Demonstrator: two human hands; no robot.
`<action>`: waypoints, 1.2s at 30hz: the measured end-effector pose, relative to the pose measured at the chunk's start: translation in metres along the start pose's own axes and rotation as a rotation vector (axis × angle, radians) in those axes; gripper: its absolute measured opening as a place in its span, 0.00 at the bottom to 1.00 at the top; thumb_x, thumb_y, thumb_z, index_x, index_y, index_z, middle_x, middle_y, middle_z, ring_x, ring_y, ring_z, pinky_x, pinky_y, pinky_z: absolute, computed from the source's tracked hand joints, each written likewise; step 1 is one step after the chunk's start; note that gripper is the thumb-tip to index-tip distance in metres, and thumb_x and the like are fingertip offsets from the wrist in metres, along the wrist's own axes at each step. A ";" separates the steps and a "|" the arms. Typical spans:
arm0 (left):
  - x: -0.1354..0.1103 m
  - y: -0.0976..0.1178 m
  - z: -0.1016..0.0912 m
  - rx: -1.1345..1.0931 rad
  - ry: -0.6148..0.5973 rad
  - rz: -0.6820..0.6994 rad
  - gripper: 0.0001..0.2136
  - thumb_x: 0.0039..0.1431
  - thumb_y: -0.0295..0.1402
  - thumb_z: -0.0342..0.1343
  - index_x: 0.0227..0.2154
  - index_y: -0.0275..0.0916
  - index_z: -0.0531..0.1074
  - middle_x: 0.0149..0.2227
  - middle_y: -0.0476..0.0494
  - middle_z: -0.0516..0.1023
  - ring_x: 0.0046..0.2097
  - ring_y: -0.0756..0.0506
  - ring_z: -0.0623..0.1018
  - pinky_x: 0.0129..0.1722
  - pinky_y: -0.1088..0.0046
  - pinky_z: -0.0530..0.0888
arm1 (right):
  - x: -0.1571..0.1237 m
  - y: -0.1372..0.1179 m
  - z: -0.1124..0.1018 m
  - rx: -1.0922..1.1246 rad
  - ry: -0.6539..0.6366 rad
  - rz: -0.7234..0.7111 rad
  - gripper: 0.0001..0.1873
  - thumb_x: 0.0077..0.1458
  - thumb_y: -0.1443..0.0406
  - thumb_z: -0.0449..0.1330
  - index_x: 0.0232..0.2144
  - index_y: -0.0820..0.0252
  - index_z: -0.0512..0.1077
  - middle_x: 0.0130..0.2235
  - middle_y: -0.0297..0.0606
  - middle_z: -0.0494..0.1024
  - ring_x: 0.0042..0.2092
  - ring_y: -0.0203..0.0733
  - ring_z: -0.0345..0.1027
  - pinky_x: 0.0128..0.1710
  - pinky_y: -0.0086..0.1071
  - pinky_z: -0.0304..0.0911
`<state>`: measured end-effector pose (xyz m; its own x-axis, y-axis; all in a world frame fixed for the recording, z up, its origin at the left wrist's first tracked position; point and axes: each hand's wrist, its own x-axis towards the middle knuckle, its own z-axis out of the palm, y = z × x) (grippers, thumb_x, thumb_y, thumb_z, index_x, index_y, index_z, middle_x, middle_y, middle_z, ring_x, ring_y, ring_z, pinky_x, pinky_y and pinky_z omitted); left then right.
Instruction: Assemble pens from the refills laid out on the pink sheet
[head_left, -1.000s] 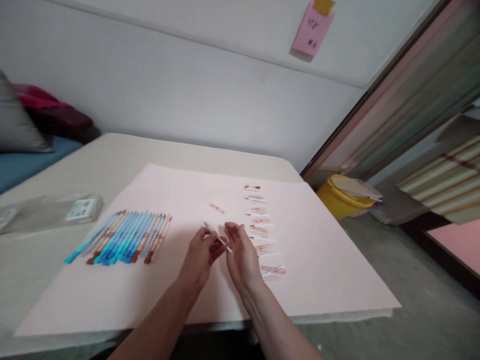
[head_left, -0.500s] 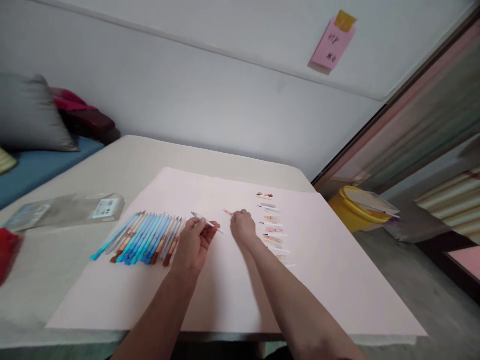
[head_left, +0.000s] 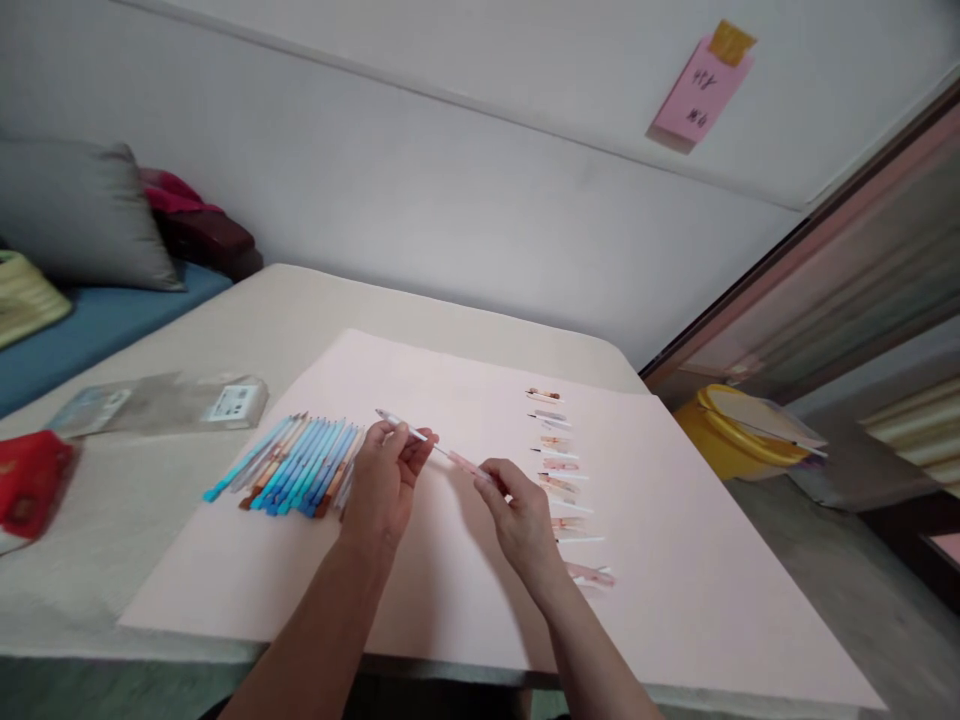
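My left hand (head_left: 384,482) pinches a thin white pen refill (head_left: 409,433) above the pale pink paper sheet (head_left: 675,580). My right hand (head_left: 517,510) grips a small pink pen cap (head_left: 469,465) and holds it at the refill's tip. A row of blue and brown pens (head_left: 296,464) lies side by side just left of my left hand. To the right of my right hand, a column of several small pen parts (head_left: 559,465) runs away from me on the sheet.
The sheet covers a beige table (head_left: 247,320). A clear plastic packet (head_left: 161,402) and a red object (head_left: 30,478) lie at the left. Cushions (head_left: 75,215) rest on a blue bench behind. A yellow bucket (head_left: 720,440) stands on the floor, right.
My right hand reached forward to the loose pink cap on the sheet, took it and drew it back to the refill's tip. The view has turned left.
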<state>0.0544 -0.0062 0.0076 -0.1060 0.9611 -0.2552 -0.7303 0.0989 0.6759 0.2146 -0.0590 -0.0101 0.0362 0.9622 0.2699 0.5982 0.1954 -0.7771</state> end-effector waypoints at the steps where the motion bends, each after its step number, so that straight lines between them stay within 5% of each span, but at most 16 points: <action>1: -0.001 -0.001 0.000 0.006 0.001 -0.001 0.06 0.51 0.27 0.58 0.27 0.36 0.64 0.26 0.47 0.74 0.35 0.48 0.78 0.35 0.75 0.75 | -0.001 0.000 0.001 0.003 0.001 -0.002 0.07 0.58 0.64 0.53 0.34 0.58 0.69 0.32 0.34 0.72 0.33 0.36 0.63 0.33 0.27 0.56; 22: -0.023 -0.026 0.002 0.288 -0.119 -0.092 0.10 0.52 0.38 0.58 0.30 0.37 0.68 0.37 0.42 0.76 0.39 0.49 0.73 0.36 0.73 0.69 | -0.016 -0.002 -0.005 -0.055 0.080 0.016 0.07 0.56 0.65 0.54 0.34 0.58 0.72 0.32 0.36 0.75 0.32 0.36 0.67 0.31 0.27 0.59; 29: -0.020 -0.028 -0.002 0.317 -0.139 -0.090 0.10 0.52 0.39 0.57 0.31 0.37 0.69 0.38 0.41 0.77 0.39 0.48 0.73 0.37 0.72 0.68 | -0.014 0.002 -0.004 0.179 0.033 0.187 0.06 0.55 0.64 0.55 0.30 0.59 0.71 0.20 0.28 0.64 0.24 0.33 0.59 0.25 0.26 0.54; 36: -0.020 -0.028 -0.004 0.320 -0.164 -0.099 0.11 0.51 0.39 0.57 0.31 0.37 0.70 0.39 0.40 0.77 0.39 0.48 0.73 0.38 0.71 0.68 | -0.012 0.007 -0.004 0.323 -0.030 0.236 0.05 0.53 0.64 0.57 0.29 0.59 0.71 0.20 0.27 0.63 0.23 0.32 0.57 0.24 0.26 0.53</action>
<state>0.0748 -0.0295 -0.0087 0.0833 0.9688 -0.2336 -0.4810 0.2444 0.8420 0.2212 -0.0700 -0.0163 0.1161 0.9920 0.0493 0.2931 0.0132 -0.9560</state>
